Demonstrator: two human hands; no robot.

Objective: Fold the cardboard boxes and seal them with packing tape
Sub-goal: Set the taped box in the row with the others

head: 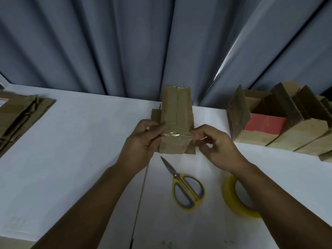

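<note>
A small brown cardboard box [175,112] stands on the white table in the middle, its folded flaps facing me. A strip of clear packing tape [175,135] runs across its lower part. My left hand [142,141] grips the box's left side, thumb on the tape's left end. My right hand [212,144] pinches the tape's right end at the box's right edge. The yellow tape roll [231,198] lies flat on the table, partly hidden under my right forearm.
Yellow-handled scissors [185,187] lie shut just in front of the box. Flat unfolded cardboard blanks [19,115] are stacked at the far left. Several folded boxes [280,126] stand in a row at the right, one showing a red panel. A grey curtain hangs behind the table.
</note>
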